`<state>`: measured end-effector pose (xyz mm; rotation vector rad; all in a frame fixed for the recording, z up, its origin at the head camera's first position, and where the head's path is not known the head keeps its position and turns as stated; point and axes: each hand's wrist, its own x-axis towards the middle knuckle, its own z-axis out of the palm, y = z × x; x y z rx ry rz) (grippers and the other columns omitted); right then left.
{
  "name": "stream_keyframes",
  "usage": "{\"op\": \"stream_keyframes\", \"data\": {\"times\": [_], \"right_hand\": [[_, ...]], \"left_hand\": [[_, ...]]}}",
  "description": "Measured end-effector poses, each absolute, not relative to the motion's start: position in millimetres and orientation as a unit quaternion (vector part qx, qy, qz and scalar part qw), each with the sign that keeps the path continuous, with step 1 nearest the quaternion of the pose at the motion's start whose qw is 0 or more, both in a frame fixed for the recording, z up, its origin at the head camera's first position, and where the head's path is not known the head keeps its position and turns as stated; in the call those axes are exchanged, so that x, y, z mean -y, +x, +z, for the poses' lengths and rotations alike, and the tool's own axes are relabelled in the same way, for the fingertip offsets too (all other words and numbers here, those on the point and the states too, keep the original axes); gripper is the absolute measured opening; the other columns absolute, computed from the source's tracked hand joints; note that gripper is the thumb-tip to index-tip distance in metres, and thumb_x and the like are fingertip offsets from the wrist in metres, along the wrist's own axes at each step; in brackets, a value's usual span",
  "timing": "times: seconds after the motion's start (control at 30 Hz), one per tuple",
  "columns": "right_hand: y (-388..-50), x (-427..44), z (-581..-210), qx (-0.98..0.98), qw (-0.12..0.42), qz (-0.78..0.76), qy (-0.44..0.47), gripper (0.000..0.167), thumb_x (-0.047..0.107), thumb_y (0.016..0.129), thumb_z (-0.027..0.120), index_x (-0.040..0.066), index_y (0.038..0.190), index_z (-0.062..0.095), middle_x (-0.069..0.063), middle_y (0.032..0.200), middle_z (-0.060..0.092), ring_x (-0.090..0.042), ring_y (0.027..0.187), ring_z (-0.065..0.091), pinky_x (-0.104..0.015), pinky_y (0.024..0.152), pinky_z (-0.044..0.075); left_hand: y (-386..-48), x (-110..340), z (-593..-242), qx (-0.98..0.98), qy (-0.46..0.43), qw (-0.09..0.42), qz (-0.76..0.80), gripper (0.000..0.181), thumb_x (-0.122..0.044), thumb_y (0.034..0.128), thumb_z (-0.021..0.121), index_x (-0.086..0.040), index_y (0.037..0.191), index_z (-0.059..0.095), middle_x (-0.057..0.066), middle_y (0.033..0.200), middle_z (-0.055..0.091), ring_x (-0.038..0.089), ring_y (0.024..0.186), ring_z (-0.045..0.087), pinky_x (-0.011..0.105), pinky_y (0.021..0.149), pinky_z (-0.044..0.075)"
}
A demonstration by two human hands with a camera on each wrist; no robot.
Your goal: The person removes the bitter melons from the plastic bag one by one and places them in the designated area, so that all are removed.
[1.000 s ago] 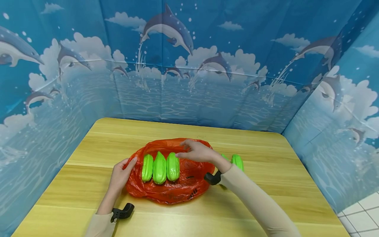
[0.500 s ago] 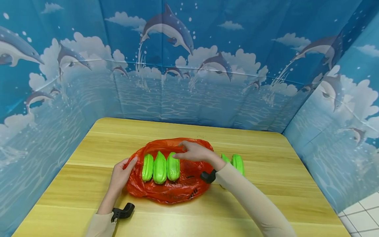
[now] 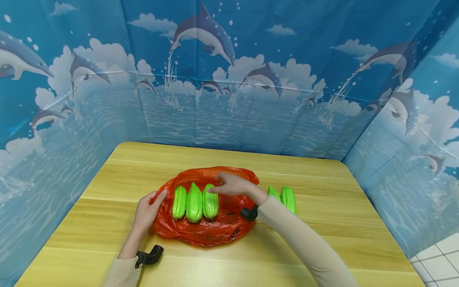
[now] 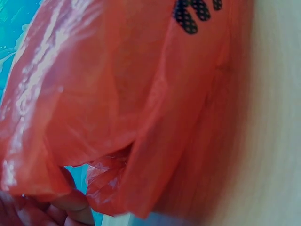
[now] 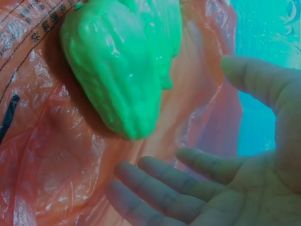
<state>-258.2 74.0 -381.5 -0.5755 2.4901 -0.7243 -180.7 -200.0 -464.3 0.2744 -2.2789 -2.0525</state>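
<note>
A red plastic bag (image 3: pixel 229 231) lies spread with its mouth up on the table. Three glossy, ridged green vegetables, perhaps model bitter melons, lie side by side in it: left one (image 3: pixel 179 203), middle one (image 3: pixel 194 203) and right one (image 3: pixel 210 207). At the bag's left edge, my left hand (image 3: pixel 146 211) pinches the rim between thumb and fingers; folded red film (image 4: pixel 117 84) fills most of the left wrist view. My right hand (image 3: pixel 233 186) is over the bag beside the right vegetable, fingers spread. In the right wrist view, the palm (image 5: pixel 240 188) holds nothing, apart from the vegetable (image 5: pixel 115 70).
Two more green vegetables, one (image 3: pixel 273 192) partly behind the right sleeve and another (image 3: pixel 288 199), lie on the wooden table (image 3: pixel 322 223) right of the bag. A blue dolphin-print curtain (image 3: pixel 215 119) closes off the back and sides. White floor tiles (image 3: pixel 441 255) show at lower right.
My right hand has shifted slightly left, closer to the right vegetable, and its sleeve uncovers more of the two vegetables outside the bag. My left hand stays at the rim.
</note>
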Motion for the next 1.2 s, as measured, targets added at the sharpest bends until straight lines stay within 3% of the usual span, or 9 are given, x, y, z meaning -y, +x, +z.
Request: {"op": "stream_keyframes", "data": {"times": [0.33,0.77,1.2], "right_hand": [[-257.7,-69.4,-387.5,-0.915,0.249,-0.245,-0.200,0.074,0.050,0.089,0.060,0.003,0.142,0.037,-0.015,0.138,0.045,-0.030,0.121,0.047,-0.046,0.095,0.040],[-256.4,-63.9,-394.7,-0.919,0.241,-0.237,-0.201,0.078,0.054,0.087,0.060,0.002,0.141,0.038,-0.015,0.133,0.050,-0.027,0.115,0.052,-0.043,0.092,0.042],[-256.4,-61.6,-401.5,-0.918,0.251,-0.236,-0.196,0.080,0.055,0.087,0.060,0.002,0.142,0.037,-0.016,0.138,0.045,-0.029,0.122,0.047,-0.045,0.097,0.039]], "left_hand": [[-179.3,199.2,-466.3,0.738,0.089,0.038,-0.668,0.038,-0.036,0.0947,0.059,0.002,0.093,0.062,0.006,0.073,0.056,0.015,0.065,0.054,0.026,0.057,0.047],[-176.7,198.3,-464.7,0.739,0.085,0.048,-0.667,0.039,-0.036,0.0942,0.060,0.002,0.088,0.059,0.006,0.070,0.053,0.015,0.063,0.052,0.025,0.055,0.045],[-179.6,199.8,-465.0,0.737,0.093,0.031,-0.669,0.036,-0.034,0.0954,0.058,0.002,0.094,0.062,0.006,0.075,0.057,0.015,0.066,0.054,0.025,0.058,0.047]]}}
